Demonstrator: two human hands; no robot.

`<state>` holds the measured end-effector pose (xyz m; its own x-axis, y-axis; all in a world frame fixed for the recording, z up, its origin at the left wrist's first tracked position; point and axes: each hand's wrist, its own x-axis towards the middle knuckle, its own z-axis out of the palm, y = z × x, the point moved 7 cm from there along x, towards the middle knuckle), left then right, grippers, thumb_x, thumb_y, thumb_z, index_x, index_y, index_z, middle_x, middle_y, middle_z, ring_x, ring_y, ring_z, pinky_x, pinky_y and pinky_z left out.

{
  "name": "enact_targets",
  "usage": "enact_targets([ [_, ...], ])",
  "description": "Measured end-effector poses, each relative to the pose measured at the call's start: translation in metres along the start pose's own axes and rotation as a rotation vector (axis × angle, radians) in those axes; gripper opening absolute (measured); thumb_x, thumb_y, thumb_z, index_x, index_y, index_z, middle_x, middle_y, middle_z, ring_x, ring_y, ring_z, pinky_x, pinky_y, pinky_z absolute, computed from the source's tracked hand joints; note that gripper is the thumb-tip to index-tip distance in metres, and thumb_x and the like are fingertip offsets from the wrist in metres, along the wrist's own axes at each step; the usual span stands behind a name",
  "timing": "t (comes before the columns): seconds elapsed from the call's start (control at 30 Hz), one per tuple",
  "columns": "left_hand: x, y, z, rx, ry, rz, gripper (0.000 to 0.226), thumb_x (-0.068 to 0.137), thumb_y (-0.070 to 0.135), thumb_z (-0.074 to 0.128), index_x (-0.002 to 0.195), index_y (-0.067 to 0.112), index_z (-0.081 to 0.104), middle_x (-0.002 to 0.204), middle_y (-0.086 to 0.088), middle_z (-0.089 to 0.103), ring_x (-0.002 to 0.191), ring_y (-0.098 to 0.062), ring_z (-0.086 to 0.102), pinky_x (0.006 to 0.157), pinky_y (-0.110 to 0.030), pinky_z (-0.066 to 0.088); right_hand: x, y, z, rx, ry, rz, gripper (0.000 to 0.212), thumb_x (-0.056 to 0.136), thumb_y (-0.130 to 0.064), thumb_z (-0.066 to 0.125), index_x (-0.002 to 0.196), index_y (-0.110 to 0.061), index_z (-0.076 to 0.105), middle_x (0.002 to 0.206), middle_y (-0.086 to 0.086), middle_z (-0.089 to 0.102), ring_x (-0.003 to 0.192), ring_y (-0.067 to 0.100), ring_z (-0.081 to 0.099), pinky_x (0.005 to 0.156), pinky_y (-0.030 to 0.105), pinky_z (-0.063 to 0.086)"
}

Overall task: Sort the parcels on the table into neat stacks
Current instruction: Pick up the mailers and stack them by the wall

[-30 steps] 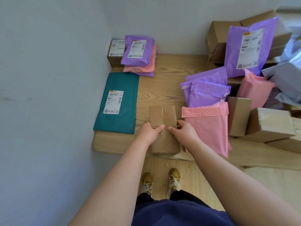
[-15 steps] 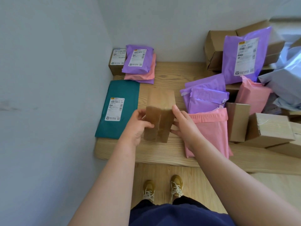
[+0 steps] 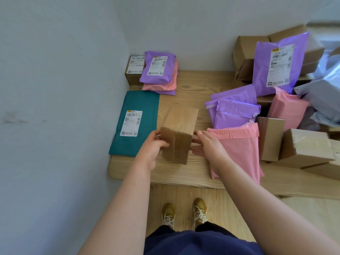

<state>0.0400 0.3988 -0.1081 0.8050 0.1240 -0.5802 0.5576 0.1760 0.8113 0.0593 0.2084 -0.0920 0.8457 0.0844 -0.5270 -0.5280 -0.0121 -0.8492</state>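
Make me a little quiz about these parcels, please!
1. True or false: the teal mailer lies to the right of the brown box.
2. Which colour is on top of the back-corner stack? A pink, B purple, C teal.
3. Fill in: ___ hands touch the brown box.
Key: 1 false, it lies to the left; 2 B; 3 two, the left hand and the right hand.

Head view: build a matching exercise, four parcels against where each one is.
1 teal mailer
2 brown box
3 small labelled box
4 big purple mailer

A propped on cardboard boxes, far right
B between left hand and right hand
C flat beside the left wall
D far left corner, next to the purple-and-pink stack

Pairs: 1-C, 2-B, 3-D, 4-A
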Motion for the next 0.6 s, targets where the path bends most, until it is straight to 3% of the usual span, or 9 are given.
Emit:
enact_targets([
  [0.1, 0.0, 0.011, 0.002, 0.0, -0.027, 0.01, 0.027, 0.099, 0.014, 0.054, 0.124, 0.024, 0.06, 0.119, -0.001, 0.069, 0.107, -0.018, 0.062, 0.092, -0.034, 0.047, 0.001, 0.002, -0.008, -0.059, 0.028, -0.02, 0.053, 0.095, -0.021, 0.065, 0.143, -0.016, 0.041, 0.102, 0.01, 0.073, 0.072, 0.014, 0.07, 0.073, 0.031, 0.058],
  [0.13, -0.001, 0.013, 0.003, 0.013, -0.032, 0.008, 0.026, 0.101, 0.019, 0.053, 0.125, 0.025, 0.06, 0.119, 0.0, 0.069, 0.106, -0.017, 0.062, 0.089, -0.033, 0.047, 0.001, 0.004, -0.01, -0.081, 0.028, -0.02, 0.065, 0.091, -0.027, 0.071, 0.146, -0.016, 0.039, 0.1, 0.009, 0.074, 0.072, 0.013, 0.069, 0.07, 0.03, 0.057],
  [0.2, 0.0, 0.011, 0.006, 0.029, -0.046, -0.009, 0.026, 0.102, 0.024, 0.051, 0.127, 0.025, 0.06, 0.119, 0.001, 0.068, 0.105, -0.015, 0.061, 0.087, -0.031, 0.046, -0.001, 0.003, -0.011, -0.144, 0.024, -0.036, 0.073, 0.077, -0.048, 0.079, 0.136, -0.016, 0.053, 0.1, 0.0, 0.072, 0.077, 0.009, 0.067, 0.068, 0.028, 0.054],
  [0.27, 0.0, 0.005, 0.007, 0.017, -0.058, -0.035, 0.028, 0.103, 0.027, 0.05, 0.128, 0.024, 0.061, 0.119, 0.0, 0.068, 0.104, -0.016, 0.061, 0.087, -0.031, 0.046, -0.001, 0.002, -0.015, -0.188, 0.041, -0.061, 0.078, 0.062, -0.068, 0.081, 0.123, -0.022, 0.063, 0.108, -0.009, 0.071, 0.096, 0.009, 0.067, 0.084, 0.032, 0.055],
  [0.33, 0.001, -0.004, 0.004, -0.02, -0.044, -0.071, 0.031, 0.103, 0.028, 0.05, 0.132, 0.02, 0.059, 0.121, -0.002, 0.068, 0.101, -0.016, 0.062, 0.085, -0.031, 0.046, 0.003, 0.005, -0.025, -0.19, 0.103, -0.057, 0.094, 0.05, -0.075, 0.083, 0.124, -0.022, 0.06, 0.119, -0.005, 0.067, 0.112, 0.01, 0.062, 0.1, 0.036, 0.05],
  [0.4, 0.001, -0.013, 0.002, -0.088, -0.014, -0.1, 0.034, 0.103, 0.028, 0.049, 0.133, 0.015, 0.059, 0.117, -0.003, 0.069, 0.098, -0.016, 0.061, 0.08, -0.03, 0.047, 0.003, 0.008, -0.032, -0.159, 0.119, -0.037, 0.088, 0.054, -0.059, 0.09, 0.125, -0.019, 0.055, 0.118, 0.003, 0.066, 0.109, 0.017, 0.065, 0.098, 0.039, 0.052],
  [0.5, -0.003, -0.018, 0.0, -0.165, 0.052, -0.138, 0.026, 0.104, 0.022, 0.046, 0.11, 0.008, 0.067, 0.093, -0.004, 0.072, 0.084, -0.017, 0.063, 0.073, -0.03, 0.053, 0.0, 0.009, -0.035, -0.115, 0.093, 0.0, 0.055, 0.07, -0.031, 0.085, 0.116, -0.019, 0.058, 0.11, 0.007, 0.067, 0.094, 0.022, 0.069, 0.075, 0.036, 0.055],
  [0.57, -0.001, -0.024, -0.004, -0.223, 0.106, -0.174, 0.027, 0.103, 0.02, 0.047, 0.102, 0.005, 0.07, 0.102, -0.012, 0.073, 0.094, -0.024, 0.067, 0.09, -0.04, 0.055, -0.001, 0.008, -0.035, -0.07, 0.08, -0.012, 0.027, 0.087, -0.005, 0.071, 0.11, -0.015, 0.06, 0.097, 0.006, 0.066, 0.075, 0.014, 0.066, 0.061, 0.026, 0.051],
  [0.6, -0.002, -0.026, -0.007, -0.254, 0.126, -0.192, 0.027, 0.102, 0.018, 0.048, 0.101, 0.004, 0.07, 0.108, -0.015, 0.072, 0.098, -0.026, 0.067, 0.095, -0.043, 0.053, -0.001, 0.009, -0.034, -0.048, 0.064, -0.012, 0.023, 0.091, 0.002, 0.064, 0.108, -0.012, 0.062, 0.092, 0.006, 0.066, 0.066, 0.011, 0.065, 0.056, 0.022, 0.051],
])
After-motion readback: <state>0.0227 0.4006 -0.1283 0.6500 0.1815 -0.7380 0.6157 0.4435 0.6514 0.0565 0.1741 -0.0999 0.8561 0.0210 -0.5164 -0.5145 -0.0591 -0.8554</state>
